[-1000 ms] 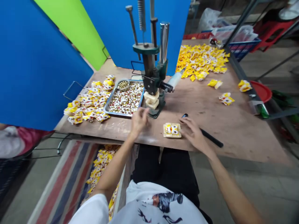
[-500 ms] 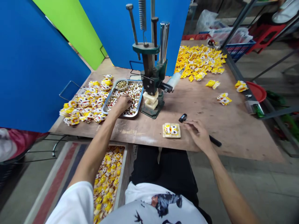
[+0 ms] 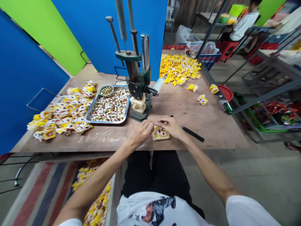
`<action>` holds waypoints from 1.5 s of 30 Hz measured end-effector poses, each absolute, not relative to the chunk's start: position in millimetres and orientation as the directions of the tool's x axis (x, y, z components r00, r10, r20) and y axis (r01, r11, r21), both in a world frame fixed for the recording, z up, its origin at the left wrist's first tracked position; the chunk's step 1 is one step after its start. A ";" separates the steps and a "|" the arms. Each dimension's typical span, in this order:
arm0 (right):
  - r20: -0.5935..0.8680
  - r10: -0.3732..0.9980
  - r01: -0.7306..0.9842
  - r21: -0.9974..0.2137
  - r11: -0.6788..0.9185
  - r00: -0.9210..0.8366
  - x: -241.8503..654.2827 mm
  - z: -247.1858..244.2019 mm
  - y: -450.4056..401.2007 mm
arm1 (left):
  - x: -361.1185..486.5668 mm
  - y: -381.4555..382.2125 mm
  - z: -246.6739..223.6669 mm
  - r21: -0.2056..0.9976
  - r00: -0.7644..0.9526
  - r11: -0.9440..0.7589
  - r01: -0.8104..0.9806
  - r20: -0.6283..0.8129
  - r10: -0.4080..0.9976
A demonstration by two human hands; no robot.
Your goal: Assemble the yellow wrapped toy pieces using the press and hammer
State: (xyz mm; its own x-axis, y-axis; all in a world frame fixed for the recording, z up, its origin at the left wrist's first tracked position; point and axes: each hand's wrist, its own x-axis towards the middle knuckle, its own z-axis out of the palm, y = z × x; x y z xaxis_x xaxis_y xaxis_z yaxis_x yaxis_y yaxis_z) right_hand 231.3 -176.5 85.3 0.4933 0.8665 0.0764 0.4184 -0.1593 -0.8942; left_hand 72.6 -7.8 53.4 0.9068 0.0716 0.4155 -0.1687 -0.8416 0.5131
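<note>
My left hand (image 3: pixel 143 132) is closed, its fingertips pinched together at the upper left of a small cream block (image 3: pixel 161 137). What it holds is too small to make out. My right hand (image 3: pixel 169 125) meets it over the block's upper edge, fingers also pinched on something hidden. A yellow and white lion-face piece (image 3: pixel 160 131) lies on the block, partly under my right hand. Behind and right of that hand rests a hammer (image 3: pixel 192 133) with a black handle; its head is mostly covered.
A green hand press (image 3: pixel 141 88) stands behind my hands. To its left are a metal tray (image 3: pixel 108 123) of small parts, a bowl (image 3: pixel 107 90) of gold beads and a heap of lion pieces (image 3: pixel 68 111). Yellow pieces (image 3: pixel 180 67) pile at the back right; a person (image 3: pixel 244 26) sits beyond.
My left hand has left the tray and come to the block. My right hand has moved from beside the hammer to meet it. The view has shifted right.
</note>
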 end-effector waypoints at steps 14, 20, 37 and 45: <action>-0.102 0.921 0.287 -0.932 -0.220 0.376 263.1 49.5 -181.5 | 78.5 -16.5 35.9 0.934 0.894 0.285 0.217 -0.307 0.326; -0.091 0.929 0.327 -0.920 -0.217 0.359 264.6 47.4 -182.8 | 98.4 -4.7 45.7 0.749 0.847 0.519 0.412 -0.525 0.087; -0.005 0.788 0.667 -0.529 -0.525 0.616 278.9 53.4 -302.8 | 104.7 -16.6 49.8 0.683 0.723 0.602 0.414 -0.649 0.239; 0.485 0.654 0.783 -0.554 -0.284 0.580 234.2 102.4 -272.8 | 103.5 -17.4 48.6 0.689 0.750 0.611 0.389 -0.622 0.224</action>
State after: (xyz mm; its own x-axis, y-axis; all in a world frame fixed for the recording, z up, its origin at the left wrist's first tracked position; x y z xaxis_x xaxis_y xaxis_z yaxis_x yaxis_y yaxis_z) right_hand 234.2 -272.8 102.4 0.5803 0.6543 0.4849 0.7828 -0.2841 -0.5536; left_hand 103.5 -17.4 48.6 0.7502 0.2244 -0.6220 0.3888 0.6112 0.6894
